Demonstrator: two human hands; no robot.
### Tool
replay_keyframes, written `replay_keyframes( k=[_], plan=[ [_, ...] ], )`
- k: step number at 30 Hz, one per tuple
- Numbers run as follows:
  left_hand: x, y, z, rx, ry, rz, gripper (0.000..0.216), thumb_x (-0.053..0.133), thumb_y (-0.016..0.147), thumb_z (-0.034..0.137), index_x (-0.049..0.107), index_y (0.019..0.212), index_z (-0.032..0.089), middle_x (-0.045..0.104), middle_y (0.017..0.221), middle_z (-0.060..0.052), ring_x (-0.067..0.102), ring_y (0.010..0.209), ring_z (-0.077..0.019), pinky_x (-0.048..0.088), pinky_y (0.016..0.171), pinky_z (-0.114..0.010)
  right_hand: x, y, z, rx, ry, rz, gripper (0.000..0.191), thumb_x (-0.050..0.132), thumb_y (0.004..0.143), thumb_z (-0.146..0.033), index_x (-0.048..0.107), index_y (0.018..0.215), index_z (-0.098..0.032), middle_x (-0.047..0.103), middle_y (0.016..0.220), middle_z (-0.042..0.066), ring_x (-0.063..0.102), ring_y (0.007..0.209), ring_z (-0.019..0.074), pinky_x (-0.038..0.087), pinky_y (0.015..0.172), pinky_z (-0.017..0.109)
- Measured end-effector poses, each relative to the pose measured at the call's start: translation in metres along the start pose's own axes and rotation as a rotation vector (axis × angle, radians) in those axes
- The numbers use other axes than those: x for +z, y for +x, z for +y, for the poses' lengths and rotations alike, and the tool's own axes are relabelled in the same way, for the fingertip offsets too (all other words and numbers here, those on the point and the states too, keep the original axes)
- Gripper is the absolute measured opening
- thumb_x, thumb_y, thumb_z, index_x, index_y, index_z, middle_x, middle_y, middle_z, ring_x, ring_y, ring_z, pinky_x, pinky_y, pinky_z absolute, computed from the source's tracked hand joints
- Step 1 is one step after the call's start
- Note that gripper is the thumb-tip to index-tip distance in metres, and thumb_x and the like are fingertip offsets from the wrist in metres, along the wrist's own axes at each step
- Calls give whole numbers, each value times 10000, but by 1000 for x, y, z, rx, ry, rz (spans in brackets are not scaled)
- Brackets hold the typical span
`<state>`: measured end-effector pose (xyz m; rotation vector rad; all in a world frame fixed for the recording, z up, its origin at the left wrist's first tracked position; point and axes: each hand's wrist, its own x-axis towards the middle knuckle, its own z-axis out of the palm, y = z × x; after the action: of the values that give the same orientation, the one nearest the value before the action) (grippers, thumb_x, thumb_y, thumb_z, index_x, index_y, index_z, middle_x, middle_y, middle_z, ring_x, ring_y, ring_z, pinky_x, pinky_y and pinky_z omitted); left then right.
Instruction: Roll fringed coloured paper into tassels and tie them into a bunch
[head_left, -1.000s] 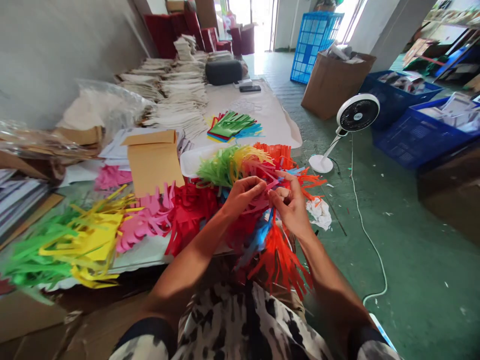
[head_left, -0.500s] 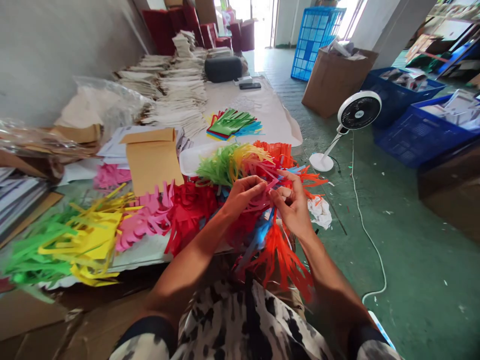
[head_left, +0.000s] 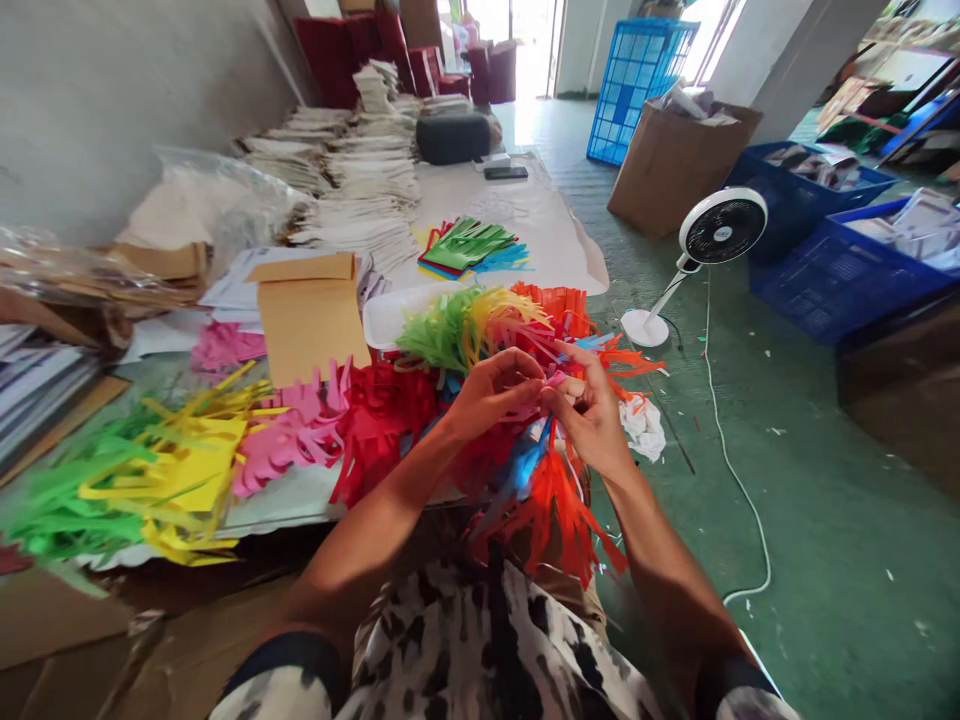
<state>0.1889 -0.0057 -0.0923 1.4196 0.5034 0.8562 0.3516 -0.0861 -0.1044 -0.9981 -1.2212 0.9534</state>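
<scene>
Both hands meet over the right end of the table, fingertips almost touching. My left hand (head_left: 496,390) is closed in a pinch at the twisted top of a pink paper tassel (head_left: 556,380). From the other side my right hand (head_left: 591,408) grips the same pink tassel between thumb and fingers. Below them hang an orange paper tassel (head_left: 559,510) and a blue paper tassel (head_left: 525,468). Behind the hands lie a light green tassel (head_left: 436,335) and a yellow tassel (head_left: 487,312). The fingers partly hide the pink strips.
Red fringed paper (head_left: 382,420), pink fringed paper (head_left: 296,440) and yellow fringed paper (head_left: 187,470) lie along the table's near edge. A brown envelope (head_left: 311,325) and a white tray (head_left: 382,315) are behind. A white fan (head_left: 724,228) stands on the floor at right, its cable trailing.
The pink strips between my hands are gathered smaller, and the left fingers have shifted slightly right, closer to the right fingertips. The view has moved slightly.
</scene>
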Motion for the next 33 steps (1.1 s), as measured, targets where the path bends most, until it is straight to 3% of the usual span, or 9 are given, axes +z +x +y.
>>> replay_keyframes(
  k=[3, 6, 9, 12, 14, 18, 24, 30, 33],
  plan=[
    [0, 0, -1, 9, -9, -3, 360, 851, 852, 446, 726, 1054, 176, 728, 973, -37, 679, 835, -138, 540, 749, -240, -1, 0, 0, 13, 12, -10, 568, 745, 960, -410, 497, 1464, -326, 552, 687, -84, 428, 557, 115, 350, 534, 277],
    [1, 0, -1, 33, 62, 18, 316, 825, 876, 437, 730, 1002, 164, 728, 950, -38, 675, 815, -131, 537, 744, -233, -2, 0, -1, 30, 7, -14, 577, 751, 953, -413, 501, 1468, -337, 555, 687, -85, 425, 550, 115, 329, 525, 270],
    [4, -1, 2, 92, 208, 64, 273, 774, 917, 428, 699, 919, 166, 696, 876, -10, 633, 743, -106, 496, 672, -204, -2, -1, -1, 28, -23, -4, 568, 752, 949, -418, 516, 1460, -342, 532, 669, -91, 466, 572, 125, 350, 545, 269],
    [8, -4, 4, 162, 433, 99, 239, 649, 1006, 418, 660, 959, 184, 683, 873, 2, 609, 707, -93, 461, 635, -196, -2, 0, 1, 38, -39, 17, 521, 748, 950, -431, 547, 1420, -329, 509, 632, -102, 440, 550, 122, 339, 541, 262],
    [11, -7, 5, 206, 613, 132, 211, 558, 1058, 394, 633, 1027, 199, 692, 854, 11, 601, 670, -87, 439, 629, -201, -2, 1, 4, 53, -44, 25, 431, 740, 952, -451, 596, 1334, -313, 531, 639, -93, 433, 549, 121, 319, 533, 261],
    [16, -9, 7, 224, 946, 146, 223, 446, 1104, 358, 610, 1112, 207, 728, 816, 7, 638, 637, -112, 391, 612, -233, -3, 3, 7, 9, -133, 65, 235, 705, 965, -487, 680, 967, -253, 524, 654, -61, 405, 572, 116, 297, 548, 270],
    [21, -11, 21, 106, 1107, 137, 346, 579, 1052, 504, 617, 1284, 249, 797, 896, 9, 744, 796, -173, 434, 672, -256, -10, 12, 4, -64, -245, 235, 223, 677, 972, -461, 696, 915, -246, 635, 866, -15, 503, 688, 130, 370, 597, 267],
    [22, -20, 35, -61, 1332, 39, 368, 449, 1099, 504, 735, 1083, 273, 798, 943, -44, 755, 862, -219, 396, 655, -286, -15, 38, 12, -134, -172, 473, 235, 696, 942, -466, 662, 899, -237, 652, 871, -19, 559, 775, 137, 437, 710, 265],
    [29, -29, 37, -149, 1365, 1, 364, 460, 1092, 499, 728, 1040, 258, 786, 908, -56, 755, 849, -233, 366, 635, -289, -10, 44, 16, -139, -101, 533, 268, 666, 953, -500, 616, 914, -240, 652, 792, -32, 522, 664, 130, 420, 659, 265]
  ],
)
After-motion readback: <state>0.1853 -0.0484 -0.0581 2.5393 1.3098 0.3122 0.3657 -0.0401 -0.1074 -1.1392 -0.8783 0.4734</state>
